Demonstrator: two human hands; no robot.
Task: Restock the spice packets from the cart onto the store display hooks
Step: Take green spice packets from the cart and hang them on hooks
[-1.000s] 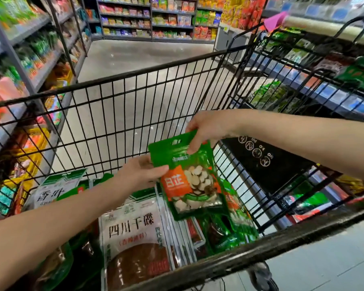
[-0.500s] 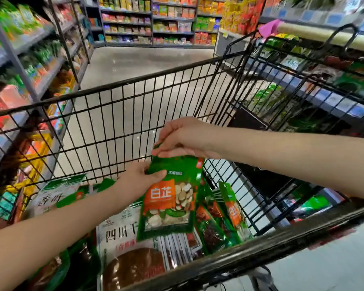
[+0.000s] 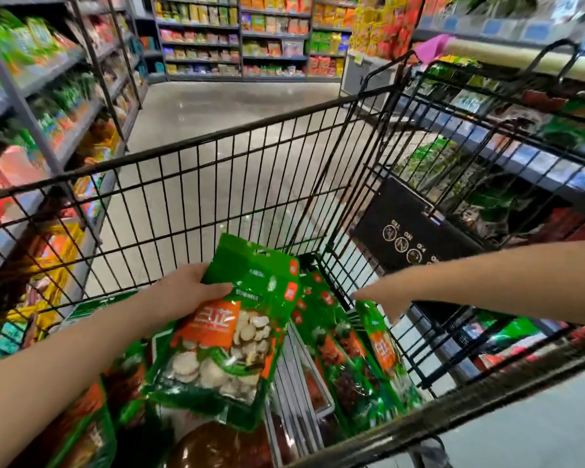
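A person's left hand grips a spice packet over the open cart in a store aisle, thumb curled across the front just above the orange label and the other fingers hidden behind. The packet is held above the stock lying in the basket, its long axis running from lower left to upper right; the hang-hole end points up and away toward the cart's far wall, and the printed face is turned to the camera. Half a second earlier the right hand pinched the packet's top edge; it has since let go and moved to the right side of the basket, where it hovers, blurred, with fingers stretched out and nothing in them, just above more green packets standing on edge against the side wall. The packet is a flat pouch of glossy, crinkled green film with a clear window showing pale round slices. The cart is a grid of thin black wire bars with a thicker black rim, and a flat black panel folds against its right side. Packed shelves line a polished grey floor.
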